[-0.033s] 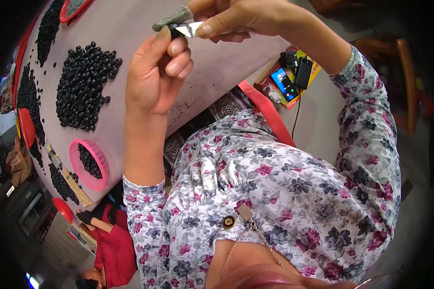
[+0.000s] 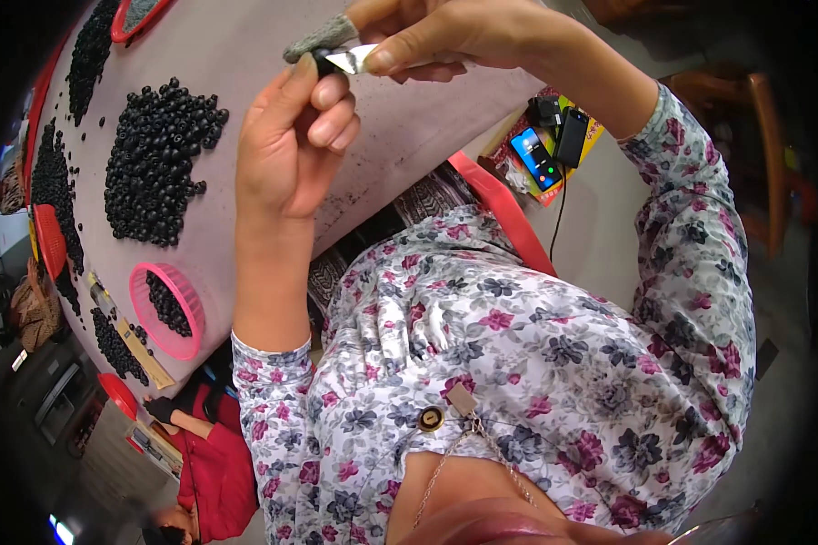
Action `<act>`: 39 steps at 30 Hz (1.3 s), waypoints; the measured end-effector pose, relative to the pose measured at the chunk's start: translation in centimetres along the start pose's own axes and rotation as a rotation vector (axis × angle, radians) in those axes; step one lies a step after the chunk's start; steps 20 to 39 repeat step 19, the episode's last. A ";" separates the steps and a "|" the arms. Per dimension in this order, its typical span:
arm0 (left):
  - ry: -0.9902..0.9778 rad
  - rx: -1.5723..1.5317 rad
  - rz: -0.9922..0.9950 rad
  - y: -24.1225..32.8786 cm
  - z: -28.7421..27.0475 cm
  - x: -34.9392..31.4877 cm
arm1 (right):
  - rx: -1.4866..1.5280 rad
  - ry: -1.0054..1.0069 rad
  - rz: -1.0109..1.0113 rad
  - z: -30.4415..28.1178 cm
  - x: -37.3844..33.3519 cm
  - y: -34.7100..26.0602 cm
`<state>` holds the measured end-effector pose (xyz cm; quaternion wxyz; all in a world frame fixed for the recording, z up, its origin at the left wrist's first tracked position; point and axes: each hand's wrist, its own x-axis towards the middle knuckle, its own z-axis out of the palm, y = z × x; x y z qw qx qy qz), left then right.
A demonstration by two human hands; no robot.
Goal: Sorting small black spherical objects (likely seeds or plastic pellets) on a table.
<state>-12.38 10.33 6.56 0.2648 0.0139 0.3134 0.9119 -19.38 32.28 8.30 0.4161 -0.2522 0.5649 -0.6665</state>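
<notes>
My left hand [image 2: 286, 141] is closed, pinching a small black round piece [image 2: 324, 62] between thumb and fingers, above the table. My right hand [image 2: 468, 41] grips a short, shiny pointed blade [image 2: 353, 60], its tip against the black piece. A grey cloth finger sleeve [image 2: 320, 38] covers one finger of my right hand, which reaches over to the far side of the piece. Left of my hands, a broad heap of black bead-like pieces [image 2: 159, 168] lies on the pale table [image 2: 400, 127]. Most of the held piece is hidden by my fingers.
A pink basket [image 2: 191, 318] with black pieces stands at the near left. More dark heaps [image 2: 50, 182] and red baskets [image 2: 50, 241] line the far left. A co-worker in red [image 2: 218, 481] sits lower left. A lit phone [image 2: 536, 159] lies right of the table.
Both my hands have shifted very slightly to the left, with the blade and black piece still together.
</notes>
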 end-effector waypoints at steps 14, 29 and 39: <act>0.093 -0.038 0.041 -0.4 -3.1 -3.0 | -0.020 -0.074 0.043 1.5 3.5 2.4; 0.088 -0.130 0.042 -0.5 -3.9 -3.2 | -0.063 -0.065 0.052 1.8 3.9 2.0; 0.088 -0.130 0.042 -0.5 -3.9 -3.2 | -0.063 -0.065 0.052 1.8 3.9 2.0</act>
